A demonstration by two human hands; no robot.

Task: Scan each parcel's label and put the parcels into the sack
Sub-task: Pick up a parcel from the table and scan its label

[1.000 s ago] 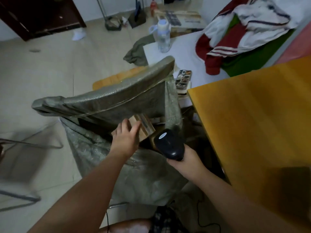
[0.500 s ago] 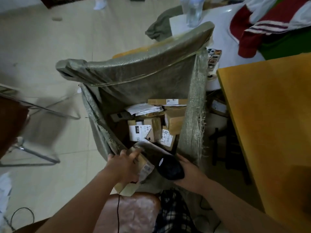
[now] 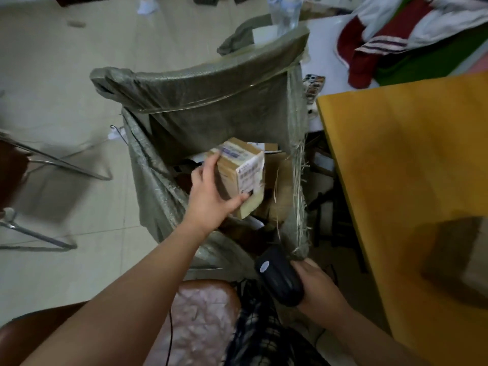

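Note:
A small brown cardboard parcel (image 3: 239, 175) with a white barcode label sits in my left hand (image 3: 211, 196), whose fingers and thumb curl round it. The parcel hangs over the open mouth of the grey-green woven sack (image 3: 211, 101). Other cardboard parcels (image 3: 280, 180) lie inside the sack beneath it. Near the sack's front right corner, my right hand (image 3: 317, 283) grips a black handheld barcode scanner (image 3: 277, 276), its head pointing up and left.
A yellow table (image 3: 409, 167) fills the right side, with a blurred brown box (image 3: 459, 260) on it. A white table behind holds a water bottle (image 3: 284, 11) and red-and-white clothes (image 3: 396, 35). A metal-framed chair (image 3: 39, 180) stands left; a brown seat (image 3: 203, 320) lies below.
My left hand has carried the parcel forward from beside the scanner to over the sack's opening. The right hand with the scanner has drawn back toward me and to the right.

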